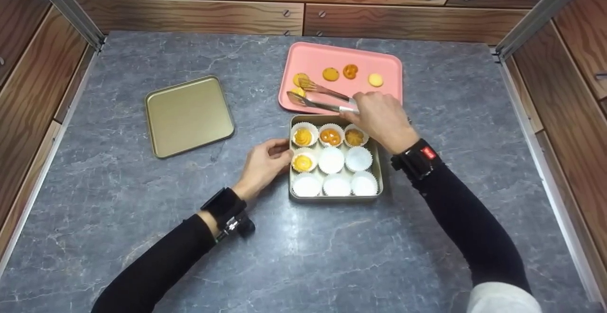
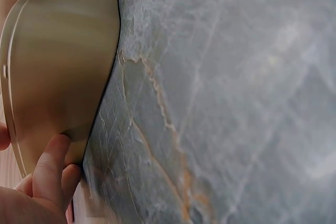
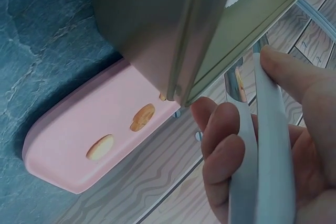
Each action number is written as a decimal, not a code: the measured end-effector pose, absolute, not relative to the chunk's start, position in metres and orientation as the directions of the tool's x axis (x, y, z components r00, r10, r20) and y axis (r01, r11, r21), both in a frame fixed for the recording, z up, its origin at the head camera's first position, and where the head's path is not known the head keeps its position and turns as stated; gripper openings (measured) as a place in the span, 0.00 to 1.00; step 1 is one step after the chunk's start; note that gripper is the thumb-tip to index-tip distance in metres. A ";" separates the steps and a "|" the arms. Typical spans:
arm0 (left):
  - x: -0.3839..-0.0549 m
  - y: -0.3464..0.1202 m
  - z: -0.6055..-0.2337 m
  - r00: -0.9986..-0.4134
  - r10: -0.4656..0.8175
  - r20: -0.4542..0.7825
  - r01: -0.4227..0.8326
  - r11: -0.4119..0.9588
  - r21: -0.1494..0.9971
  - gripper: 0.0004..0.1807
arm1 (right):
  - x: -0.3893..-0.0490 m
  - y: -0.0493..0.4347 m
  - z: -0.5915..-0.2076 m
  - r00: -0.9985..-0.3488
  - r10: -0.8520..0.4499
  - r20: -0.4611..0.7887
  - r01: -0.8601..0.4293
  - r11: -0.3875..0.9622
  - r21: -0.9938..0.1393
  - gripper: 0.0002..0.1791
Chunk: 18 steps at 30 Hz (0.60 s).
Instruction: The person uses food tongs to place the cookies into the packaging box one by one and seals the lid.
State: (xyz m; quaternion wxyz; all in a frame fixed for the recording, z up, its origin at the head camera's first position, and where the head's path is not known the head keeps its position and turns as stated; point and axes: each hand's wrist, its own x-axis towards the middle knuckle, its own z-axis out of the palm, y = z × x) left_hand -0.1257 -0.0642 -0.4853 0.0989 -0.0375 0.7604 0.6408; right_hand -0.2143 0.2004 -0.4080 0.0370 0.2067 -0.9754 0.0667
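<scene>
My right hand (image 1: pixel 384 118) holds white-handled metal tongs (image 1: pixel 327 106), whose two spread tips lie over yellow cookies (image 1: pixel 299 78) at the left of a pink tray (image 1: pixel 389 61). In the right wrist view the thumb and fingers wrap the tongs' handles (image 3: pixel 274 145). Below the tray stands a square gold tin (image 1: pixel 381 170) with white paper cups (image 1: pixel 331 160) in rows. The back-row cups and the left cup of the middle row hold cookies (image 1: pixel 330 136). My left hand (image 1: pixel 263 163) grips the tin's left wall, fingers (image 2: pixel 50 166) against its outside.
A flat gold lid (image 1: pixel 189 116) lies to the left on the grey marbled table (image 1: pixel 265 261). More cookies, among them a pretzel-shaped one (image 1: pixel 350 71) and a pale round one (image 1: pixel 375 80), sit on the tray. Wood-patterned panels (image 1: pixel 189 16) border the table.
</scene>
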 end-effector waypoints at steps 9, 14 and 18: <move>-0.125 -0.063 -0.486 -0.977 0.079 -0.200 -0.185 0.165 0.969 0.25 | -0.214 0.198 -0.410 -0.908 -0.407 0.104 -0.417 0.902 -0.113 0.25; -0.126 -0.065 -0.486 -0.976 0.078 -0.201 -0.186 0.172 0.967 0.25 | -0.213 0.199 -0.410 -0.901 -0.413 0.131 -0.427 0.897 -0.111 0.23; -0.125 -0.065 -0.486 -0.976 0.081 -0.203 -0.187 0.167 0.968 0.25 | -0.213 0.200 -0.411 -0.894 -0.425 0.143 -0.440 0.891 -0.108 0.22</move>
